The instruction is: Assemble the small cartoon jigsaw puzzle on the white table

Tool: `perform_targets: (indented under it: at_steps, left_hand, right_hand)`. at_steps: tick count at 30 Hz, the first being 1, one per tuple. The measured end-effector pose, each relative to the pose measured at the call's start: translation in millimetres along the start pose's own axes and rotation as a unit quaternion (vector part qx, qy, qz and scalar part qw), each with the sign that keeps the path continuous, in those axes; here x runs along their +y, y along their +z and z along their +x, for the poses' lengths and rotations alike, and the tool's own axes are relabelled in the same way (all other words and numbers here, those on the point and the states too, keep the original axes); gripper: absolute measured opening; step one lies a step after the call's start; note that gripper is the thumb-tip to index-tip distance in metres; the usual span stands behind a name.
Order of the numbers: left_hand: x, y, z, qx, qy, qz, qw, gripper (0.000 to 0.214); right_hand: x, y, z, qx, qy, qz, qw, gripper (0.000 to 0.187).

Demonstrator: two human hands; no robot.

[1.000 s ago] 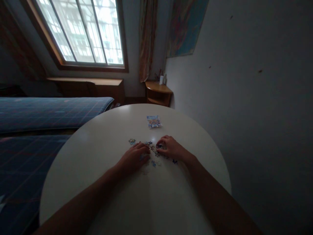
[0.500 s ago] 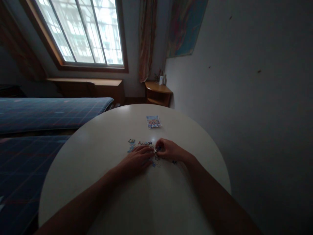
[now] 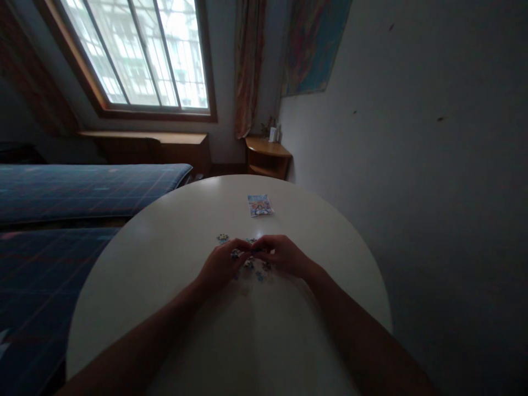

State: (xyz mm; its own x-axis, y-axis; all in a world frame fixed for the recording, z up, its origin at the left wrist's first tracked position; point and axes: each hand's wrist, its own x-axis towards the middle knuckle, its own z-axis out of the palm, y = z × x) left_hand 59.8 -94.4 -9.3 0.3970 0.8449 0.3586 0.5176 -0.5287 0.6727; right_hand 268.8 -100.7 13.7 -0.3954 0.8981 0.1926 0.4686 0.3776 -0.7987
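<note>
My left hand (image 3: pixel 223 261) and my right hand (image 3: pixel 286 255) meet fingertip to fingertip over a heap of jigsaw puzzle pieces (image 3: pixel 259 276). Both are closed in a pinch, with a small dark puzzle piece (image 3: pixel 256 251) between them, mostly hidden by the fingers. More loose pieces lie under and around the hands, in blue, white and brown. A small cluster of pieces (image 3: pixel 223 238) lies just beyond my left hand. Farther back is a small picture packet (image 3: pixel 260 205) with a blue and orange print, flat on the table.
All of this lies on a round white table (image 3: pixel 165 242). A bed with a blue plaid cover (image 3: pixel 82 190) stands left of it. The pale wall (image 3: pixel 412 181) runs along the right. A wooden corner shelf (image 3: pixel 268 147) and a desk (image 3: pixel 181 138) are behind, below the window.
My left hand has gone from lying flat over the pieces to a pinch beside the right fingertips. My right fingers have moved slightly left. Pieces formerly under the left hand now show.
</note>
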Motion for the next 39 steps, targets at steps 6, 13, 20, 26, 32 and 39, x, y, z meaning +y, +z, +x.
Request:
perform_targets:
  at_steps: [6,13,20,26,32,39]
  left_hand:
    - [-4,1.5,1,0.011,-0.006,-0.02,1.0,0.014]
    - [-7,-3.9,2,0.006,-0.02,0.014,1.0,0.015]
    - [-29,-3.7,0,0.019,0.02,0.147,0.989,0.029]
    - [-30,4.2,-5,-0.079,0.044,0.149,0.985,0.046]
    - [-24,-4.8,1,-0.064,0.066,0.124,0.988,0.032]
    - [-39,-8.5,3,-0.028,-0.008,0.194,0.98,0.053]
  right_hand:
    - [1,0,2,0.026,0.015,0.011,1.0,0.022]
    - [12,-8,2,0.034,0.031,-0.026,0.999,0.02]
    - [32,-7,2,0.042,-0.019,-0.206,0.978,0.044]
    - [25,8,-1,-0.018,-0.015,-0.247,0.969,0.048]
    - [26,-14,-1,-0.043,-0.048,-0.168,0.984,0.013]
    - [26,-39,-9,-0.033,-0.011,-0.177,0.984,0.033]
